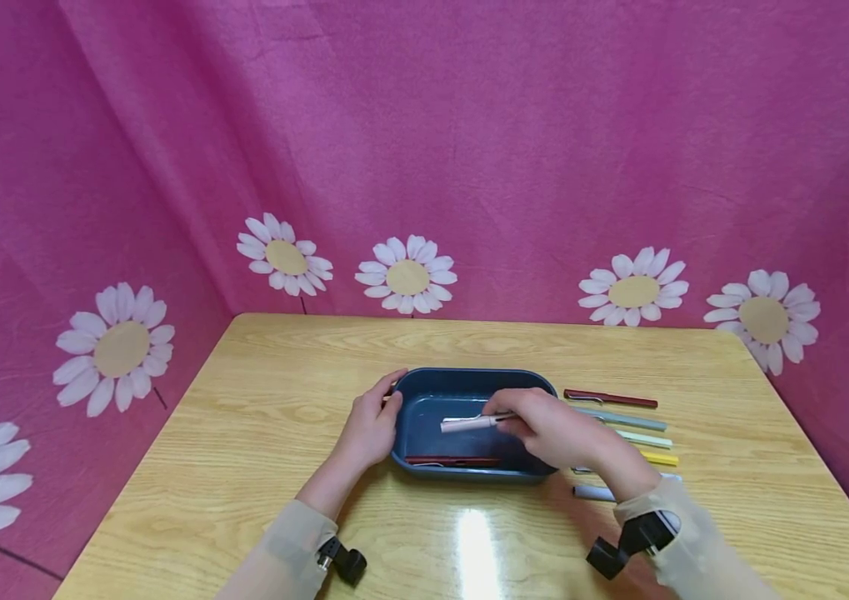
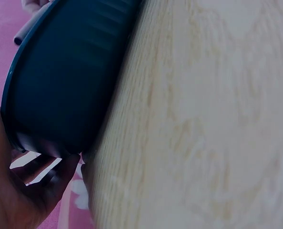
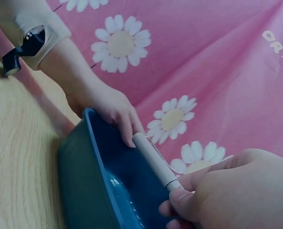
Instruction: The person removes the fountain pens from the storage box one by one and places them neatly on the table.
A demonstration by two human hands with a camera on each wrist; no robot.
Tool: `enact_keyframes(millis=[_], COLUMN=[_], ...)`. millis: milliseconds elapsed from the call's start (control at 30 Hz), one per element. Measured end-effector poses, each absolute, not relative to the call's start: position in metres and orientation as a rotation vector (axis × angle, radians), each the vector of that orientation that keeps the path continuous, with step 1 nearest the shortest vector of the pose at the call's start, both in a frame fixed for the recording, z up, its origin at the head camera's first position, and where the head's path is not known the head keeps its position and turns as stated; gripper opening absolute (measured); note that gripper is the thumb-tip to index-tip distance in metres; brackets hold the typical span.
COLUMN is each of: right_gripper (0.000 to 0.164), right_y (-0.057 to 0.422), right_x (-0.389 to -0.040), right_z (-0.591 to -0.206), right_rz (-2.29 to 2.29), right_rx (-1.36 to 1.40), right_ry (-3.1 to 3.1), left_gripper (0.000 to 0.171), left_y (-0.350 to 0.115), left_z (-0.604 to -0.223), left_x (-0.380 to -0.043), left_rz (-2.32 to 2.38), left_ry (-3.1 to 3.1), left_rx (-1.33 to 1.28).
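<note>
A dark blue box (image 1: 424,417) with rounded corners stands on the table. My left hand (image 1: 366,425) holds its left end, thumb over the rim and fingers against the outer wall, as the left wrist view also shows. Above the box's inside, my right hand (image 1: 555,425) pinches a pale pink pen (image 1: 467,423) by one end; its clip and free end point left. In the right wrist view the pen (image 3: 153,160) hangs clear of the box floor. A dark red pen (image 1: 454,461) lies in the box along the near wall.
Right of the box several pens lie in a column: a dark red one (image 1: 611,399) farthest back, then a grey-blue one (image 1: 634,419), a pale green one (image 1: 647,438), a yellow one (image 1: 660,458) and a pale grey one (image 1: 593,492), partly behind my right arm. A pink flowered curtain (image 1: 469,167) surrounds the table.
</note>
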State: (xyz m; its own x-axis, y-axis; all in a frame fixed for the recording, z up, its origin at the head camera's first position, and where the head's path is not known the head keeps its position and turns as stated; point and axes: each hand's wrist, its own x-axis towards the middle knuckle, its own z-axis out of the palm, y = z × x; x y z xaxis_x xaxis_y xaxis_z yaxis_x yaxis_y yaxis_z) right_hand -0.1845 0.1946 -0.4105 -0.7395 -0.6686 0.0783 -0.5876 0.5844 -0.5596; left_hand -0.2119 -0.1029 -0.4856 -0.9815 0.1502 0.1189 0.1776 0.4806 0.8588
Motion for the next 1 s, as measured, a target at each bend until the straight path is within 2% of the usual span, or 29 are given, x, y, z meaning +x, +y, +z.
enact_keyframes(millis=[1000], right_gripper=[0.023], right_y=[0.264], right_x=[-0.141], right_z=[-0.400], right_rz=[-0.997], right_rx=[-0.919], right_ry=[2.656], left_gripper=[0.043], left_y=[-0.102], left_z=[-0.485], left_x=[-0.211], left_rz=[-1.544], left_ry=[-2.697], left_rx=[-0.283])
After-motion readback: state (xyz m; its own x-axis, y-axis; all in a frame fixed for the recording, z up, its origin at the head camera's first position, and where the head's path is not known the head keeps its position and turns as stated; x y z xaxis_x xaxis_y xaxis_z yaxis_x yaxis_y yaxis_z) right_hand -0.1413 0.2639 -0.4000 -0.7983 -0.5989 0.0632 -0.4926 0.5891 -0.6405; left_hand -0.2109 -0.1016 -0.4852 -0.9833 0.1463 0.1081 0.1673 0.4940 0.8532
